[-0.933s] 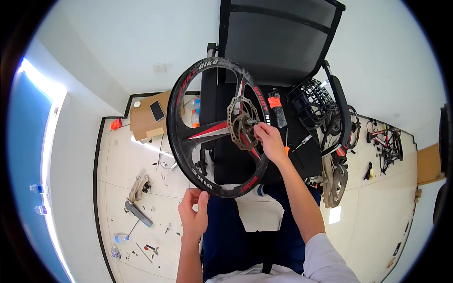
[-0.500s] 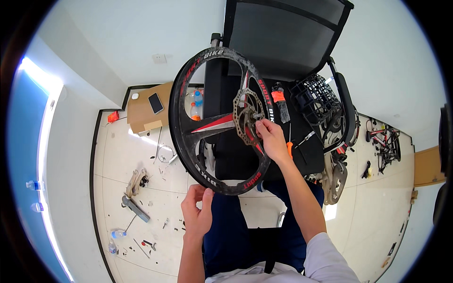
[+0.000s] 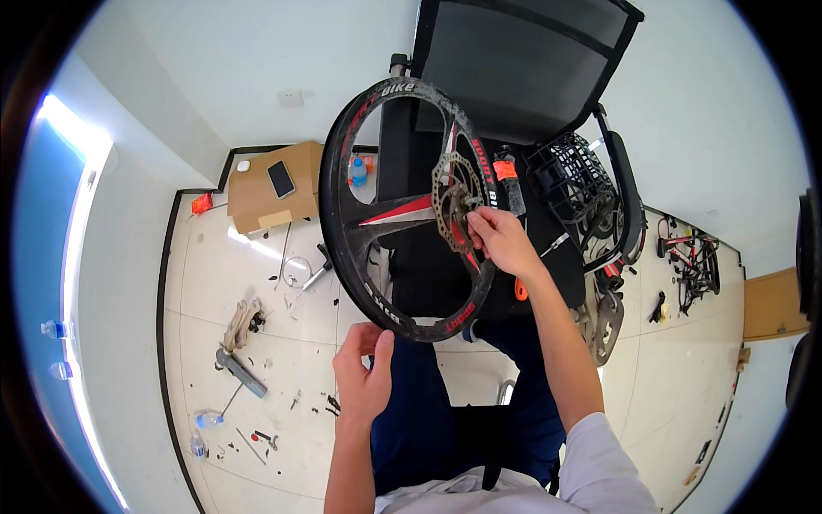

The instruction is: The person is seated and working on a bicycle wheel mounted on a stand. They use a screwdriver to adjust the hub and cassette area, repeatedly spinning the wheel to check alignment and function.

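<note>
A: Our right hand [image 3: 501,242] has its fingers [image 3: 476,224] pinched shut at the hub, on the brake disc [image 3: 451,199] or the axle end — too small to tell which. Left hand [image 3: 364,377] sits half open under the wheel [image 3: 402,206], thumb and fingertips at the lower rim, propping more than gripping.

B: Where's the wheel itself?

A: Upright and tilted, held in the air over our lap, in front of the black chair [image 3: 522,60]. Nothing else carries it.

B: Risks?

A: Main one, we think: the left hand's grip is loose. If the rim rolls off those fingertips, the wheel swings on the right-hand pinch and drops onto our knees or the tiled floor [image 3: 257,283].

B: And the disc?

A: Thin edge right beside our fingers. If the wheel spins or twists, we'd get nicked. A drop could also bend the disc, or land on the loose tools [image 3: 240,368] below.
</note>
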The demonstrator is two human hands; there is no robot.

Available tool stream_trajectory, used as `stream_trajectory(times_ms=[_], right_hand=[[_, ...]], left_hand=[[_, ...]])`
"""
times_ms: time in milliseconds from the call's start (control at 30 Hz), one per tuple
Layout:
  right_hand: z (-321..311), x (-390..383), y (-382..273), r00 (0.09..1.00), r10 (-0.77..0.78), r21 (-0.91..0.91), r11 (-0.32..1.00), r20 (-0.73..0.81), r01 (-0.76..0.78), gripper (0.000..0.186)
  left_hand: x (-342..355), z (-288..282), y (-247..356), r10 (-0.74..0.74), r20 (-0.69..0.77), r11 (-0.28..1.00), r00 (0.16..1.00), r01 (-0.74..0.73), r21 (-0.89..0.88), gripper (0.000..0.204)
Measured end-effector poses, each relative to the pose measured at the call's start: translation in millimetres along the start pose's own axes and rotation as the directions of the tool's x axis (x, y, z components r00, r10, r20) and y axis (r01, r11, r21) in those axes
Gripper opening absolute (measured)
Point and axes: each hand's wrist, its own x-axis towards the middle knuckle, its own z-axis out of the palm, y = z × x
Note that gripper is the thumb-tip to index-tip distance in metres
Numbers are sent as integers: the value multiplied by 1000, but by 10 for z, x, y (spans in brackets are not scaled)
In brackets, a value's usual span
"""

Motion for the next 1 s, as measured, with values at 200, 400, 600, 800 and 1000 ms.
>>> stream_trajectory(times_ms=[200, 400, 600, 800, 1000], right_hand=[[-127, 53, 118, 878, -475, -349, 814, 63, 465, 18], [-141, -22, 100, 914, -398, -180, 908, -78, 379, 20], [-112, -68, 0, 984, 146, 483, 857, 100, -176, 31], [-9, -2, 35, 968, 214, 536, 806, 130, -251, 31], [10, 1, 2, 963, 234, 535, 801, 133, -268, 31]], left_hand=[[10, -2, 11, 4, 11, 1000, 1000, -4, -5, 15], [12, -24, -24, 6, 0, 1000, 1000, -6, 1, 16], [14, -18, -25, 3, 9, 1000, 1000, -3, 7, 18], [18, -33, -33, -8, 5, 1000, 1000, 8, 13, 18], [8, -28, -38, -6, 2, 1000, 1000, 6, -26, 18]])
